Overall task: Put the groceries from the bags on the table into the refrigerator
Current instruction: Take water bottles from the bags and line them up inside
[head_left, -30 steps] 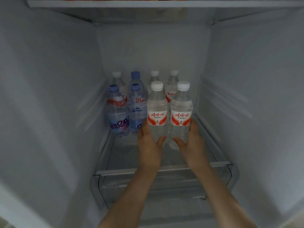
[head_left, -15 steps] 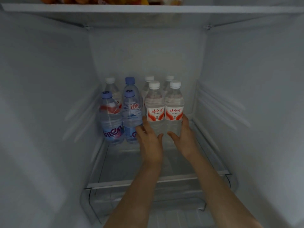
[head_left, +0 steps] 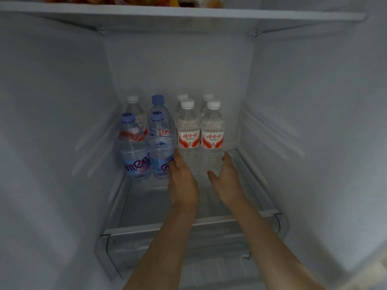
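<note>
Here two bottles stand between both hands.

Home kitchen: refrigerator interior, glass shelf, water bottles.

There is only one view, from the person's head. It looks forward and a little down, straight into the fridge, from close in front of the open compartment. The glass shelf lies below centre, the upper shelf at the top edge, both forearms enter from below.
</note>
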Action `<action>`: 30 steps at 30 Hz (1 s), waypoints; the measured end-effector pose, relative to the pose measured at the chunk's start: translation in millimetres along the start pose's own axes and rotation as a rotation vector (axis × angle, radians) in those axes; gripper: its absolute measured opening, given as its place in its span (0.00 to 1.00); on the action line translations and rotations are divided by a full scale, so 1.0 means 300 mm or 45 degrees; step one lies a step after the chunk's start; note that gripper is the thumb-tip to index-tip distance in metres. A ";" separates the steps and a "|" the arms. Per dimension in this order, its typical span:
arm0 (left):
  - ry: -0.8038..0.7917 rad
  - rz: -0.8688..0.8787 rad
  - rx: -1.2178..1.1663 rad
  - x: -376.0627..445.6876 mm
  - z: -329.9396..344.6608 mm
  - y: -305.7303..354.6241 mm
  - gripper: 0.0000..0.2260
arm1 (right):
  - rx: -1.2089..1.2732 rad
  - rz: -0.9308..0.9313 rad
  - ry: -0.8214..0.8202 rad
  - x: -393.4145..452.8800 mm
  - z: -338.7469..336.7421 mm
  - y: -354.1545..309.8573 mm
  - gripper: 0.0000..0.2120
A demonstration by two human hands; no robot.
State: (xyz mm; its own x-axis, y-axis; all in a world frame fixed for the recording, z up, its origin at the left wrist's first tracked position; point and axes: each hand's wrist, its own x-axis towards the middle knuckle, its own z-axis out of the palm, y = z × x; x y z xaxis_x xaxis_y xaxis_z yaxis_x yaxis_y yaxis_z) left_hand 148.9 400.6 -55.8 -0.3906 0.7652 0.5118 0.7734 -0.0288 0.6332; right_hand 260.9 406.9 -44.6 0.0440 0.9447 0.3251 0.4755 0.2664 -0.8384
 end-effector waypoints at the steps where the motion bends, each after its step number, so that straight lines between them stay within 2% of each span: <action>1: -0.054 0.014 -0.014 -0.010 -0.007 0.006 0.35 | 0.007 0.049 -0.014 -0.020 -0.009 -0.007 0.35; 4: -0.165 0.083 -0.073 -0.063 -0.055 0.026 0.35 | -0.005 0.072 -0.001 -0.103 -0.052 -0.030 0.36; 9: -0.212 0.312 -0.260 -0.187 -0.202 0.033 0.19 | -0.053 0.025 0.151 -0.294 -0.132 -0.073 0.27; 14: -0.219 0.456 -0.480 -0.373 -0.321 0.001 0.11 | -0.112 0.013 0.299 -0.554 -0.172 -0.079 0.20; 16: -0.314 0.504 -0.540 -0.458 -0.356 -0.029 0.11 | -0.155 -0.017 0.366 -0.667 -0.181 -0.077 0.18; 22: -0.684 0.586 -0.619 -0.718 -0.440 -0.125 0.11 | -0.217 0.161 0.447 -1.023 -0.198 -0.071 0.16; 26: -0.971 0.638 -0.613 -0.887 -0.471 -0.170 0.12 | -0.229 0.368 0.410 -1.269 -0.208 -0.044 0.17; 30: -1.169 0.769 -0.532 -1.023 -0.495 -0.190 0.13 | -0.243 0.576 0.386 -1.485 -0.228 -0.025 0.16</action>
State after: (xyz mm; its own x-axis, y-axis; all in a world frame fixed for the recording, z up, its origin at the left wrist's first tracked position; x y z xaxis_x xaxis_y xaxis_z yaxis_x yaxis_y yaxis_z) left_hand 150.6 72.0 -162.8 0.6220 0.7266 0.2920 0.4191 -0.6239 0.6597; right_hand 297.8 -29.1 -153.3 0.5167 0.8518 0.0868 0.4997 -0.2176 -0.8384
